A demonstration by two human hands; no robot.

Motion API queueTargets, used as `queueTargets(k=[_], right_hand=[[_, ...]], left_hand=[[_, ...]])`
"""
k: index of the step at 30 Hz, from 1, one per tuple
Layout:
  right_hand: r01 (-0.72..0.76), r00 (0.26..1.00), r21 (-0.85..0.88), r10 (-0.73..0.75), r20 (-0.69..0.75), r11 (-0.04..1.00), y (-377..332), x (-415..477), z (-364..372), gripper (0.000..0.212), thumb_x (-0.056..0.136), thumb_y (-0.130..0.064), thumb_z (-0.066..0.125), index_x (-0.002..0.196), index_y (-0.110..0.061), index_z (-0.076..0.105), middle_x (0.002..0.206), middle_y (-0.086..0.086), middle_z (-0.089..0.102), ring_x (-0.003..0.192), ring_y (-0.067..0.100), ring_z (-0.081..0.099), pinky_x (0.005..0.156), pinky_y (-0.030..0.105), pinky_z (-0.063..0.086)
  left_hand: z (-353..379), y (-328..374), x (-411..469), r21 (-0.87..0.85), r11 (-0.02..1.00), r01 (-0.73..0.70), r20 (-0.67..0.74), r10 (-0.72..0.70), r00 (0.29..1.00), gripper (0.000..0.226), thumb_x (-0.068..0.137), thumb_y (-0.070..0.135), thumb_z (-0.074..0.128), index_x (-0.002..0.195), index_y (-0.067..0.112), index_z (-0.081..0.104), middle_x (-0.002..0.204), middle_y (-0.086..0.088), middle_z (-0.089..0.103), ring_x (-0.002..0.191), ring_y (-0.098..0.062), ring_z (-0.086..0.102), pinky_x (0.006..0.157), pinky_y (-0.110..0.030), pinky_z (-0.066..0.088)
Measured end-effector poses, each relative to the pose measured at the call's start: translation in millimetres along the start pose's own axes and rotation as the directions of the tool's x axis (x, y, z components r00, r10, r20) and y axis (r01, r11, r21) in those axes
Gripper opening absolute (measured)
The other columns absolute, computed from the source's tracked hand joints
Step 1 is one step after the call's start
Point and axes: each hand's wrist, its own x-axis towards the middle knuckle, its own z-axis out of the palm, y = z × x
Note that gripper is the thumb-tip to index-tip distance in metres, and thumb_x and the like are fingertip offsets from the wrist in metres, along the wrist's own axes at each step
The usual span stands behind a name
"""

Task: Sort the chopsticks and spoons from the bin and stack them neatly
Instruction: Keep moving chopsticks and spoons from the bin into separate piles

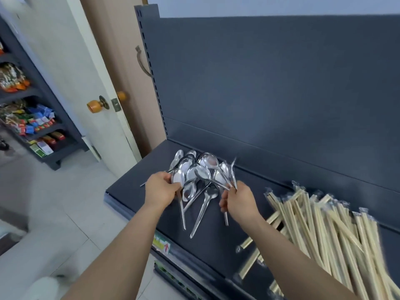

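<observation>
Step in hand: stacking the spoons, judging by how things lie. The spoons (199, 172) sit in a loose heap on the shelf (255, 176), bowls overlapping and handles pointing different ways.
Spoons, place: between the two hands and just beyond the fingertips. Two long-handled ones lie apart from the heap, their handles running back toward the person between the wrists.
Chopsticks, place: the wrapped chopsticks (324, 224) lie in a sloping pile well to the right of the right hand, untouched by either hand, several of them askew.
Bin: not in view.
Left hand: the left hand (161, 189) reaches in from the heap's left side, palm turned inward. Thumb and fingers are curled round spoon bowls at the heap's near-left edge.
Right hand: the right hand (239, 201) pinches a fan of spoon handles. Their bowls splay up and to the left, and one handle end pokes out below the hand.
Arms: both forearms are stretched forward and converge on the heap, wrists above the shelf.
Next move, as a judgement: turn the held spoons one way so the bowls nest, then draw in the stray ones. The smooth metal looks likely to slide, so a firm pinch and a slow set-down seem wise.
Progress: the two kinds look separated already. Neat stacks are not yet made.
</observation>
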Motion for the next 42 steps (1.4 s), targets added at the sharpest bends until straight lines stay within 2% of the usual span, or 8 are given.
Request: queueTargets(k=[3, 7, 11, 14, 22, 28, 37, 42], right_hand=[[-0.013, 1.000, -0.067, 0.014, 0.010, 0.998, 4.5, 9.8, 10.9, 0.023, 0.097, -0.004, 0.024, 0.094, -0.006, 0.047, 0.071, 0.006, 0.055, 0.050, 0.014, 0.053, 0.047, 0.027, 0.046], [0.054, 0.998, -0.347, -0.041, 0.045, 0.936, 20.1, 16.4, 24.1, 0.023, 0.098, -0.014, 0.029, 0.086, -0.011, 0.048, 0.078, 0.007, 0.064, 0.056, 0.019, 0.058, 0.050, 0.030, 0.048], [0.099, 0.992, -0.608, -0.125, -0.001, 0.788, 21.9, 10.3, 38.9, 0.023, 0.100, -0.021, 0.031, 0.087, -0.010, 0.046, 0.086, 0.010, 0.063, 0.079, 0.033, 0.060, 0.073, 0.043, 0.051], [0.061, 0.987, -0.779, -0.155, -0.047, 0.624, 14.0, 3.7, 51.4, 0.027, 0.101, -0.028, 0.029, 0.101, -0.010, 0.049, 0.096, 0.012, 0.066, 0.089, 0.036, 0.062, 0.075, 0.038, 0.047], [-0.082, 0.970, -0.933, -0.185, -0.154, 0.350, 2.5, 4.4, 83.0, 0.033, 0.098, -0.035, 0.039, 0.115, -0.008, 0.048, 0.106, 0.008, 0.067, 0.098, 0.029, 0.066, 0.069, 0.031, 0.043], [-0.158, 0.960, -0.917, -0.161, -0.229, 0.365, -2.0, -4.5, 90.6, 0.038, 0.092, -0.045, 0.047, 0.110, -0.012, 0.052, 0.107, 0.007, 0.066, 0.100, 0.028, 0.064, 0.073, 0.032, 0.044], [-0.139, 0.924, -0.875, -0.256, -0.283, 0.463, -1.7, -22.2, 92.0, 0.042, 0.095, -0.039, 0.045, 0.128, -0.012, 0.048, 0.121, 0.006, 0.058, 0.115, 0.026, 0.053, 0.088, 0.034, 0.046], [-0.113, 0.878, -0.866, -0.359, -0.317, 0.487, -2.9, -45.9, 75.5, 0.037, 0.096, -0.034, 0.044, 0.128, -0.017, 0.051, 0.120, 0.002, 0.059, 0.112, 0.023, 0.053, 0.091, 0.031, 0.042]], left_hand=[[6.7, -3.4, 23.3, 0.042, 0.999, -0.031, 0.005, 0.031, 1.000, 0.011, 0.076, 0.011, 0.073, 0.072, 0.007, 0.064, 0.067, -0.008, 0.068, 0.067, -0.030, 0.067, 0.067, -0.039, 0.057], [11.8, -11.5, 49.8, 0.174, 0.976, -0.134, 0.060, 0.126, 0.990, 0.012, 0.079, 0.022, 0.072, 0.076, 0.019, 0.062, 0.073, 0.001, 0.065, 0.075, -0.022, 0.063, 0.069, -0.032, 0.051], [14.1, -19.9, 68.7, 0.255, 0.941, -0.222, 0.138, 0.192, 0.972, 0.026, 0.082, 0.029, 0.069, 0.064, 0.017, 0.053, 0.062, 0.000, 0.058, 0.063, -0.021, 0.058, 0.055, -0.031, 0.046], [12.0, -21.9, 75.4, 0.306, 0.903, -0.302, 0.195, 0.251, 0.948, 0.029, 0.085, 0.034, 0.066, 0.070, 0.014, 0.052, 0.062, 0.002, 0.055, 0.058, -0.013, 0.052, 0.048, -0.028, 0.036], [0.3, -33.6, 84.8, 0.180, 0.867, -0.465, 0.343, 0.387, 0.856, 0.022, 0.090, 0.033, 0.061, 0.094, 0.014, 0.050, 0.072, -0.003, 0.062, 0.063, -0.018, 0.059, 0.057, -0.037, 0.049], [-4.4, -40.6, 87.3, 0.268, 0.716, -0.645, 0.413, 0.520, 0.748, 0.021, 0.092, 0.029, 0.056, 0.086, 0.011, 0.046, 0.082, -0.006, 0.057, 0.076, -0.025, 0.057, 0.059, -0.033, 0.042], [-11.6, -28.6, 84.1, 0.371, 0.593, -0.714, 0.506, 0.516, 0.691, 0.029, 0.094, 0.030, 0.053, 0.111, 0.006, 0.053, 0.105, -0.011, 0.058, 0.091, -0.030, 0.060, 0.071, -0.035, 0.047], [-16.0, -2.9, 55.5, 0.362, 0.437, -0.824, 0.510, 0.646, 0.567, 0.035, 0.094, 0.035, 0.050, 0.119, 0.010, 0.055, 0.114, -0.007, 0.058, 0.107, -0.026, 0.054, 0.079, -0.035, 0.047]])
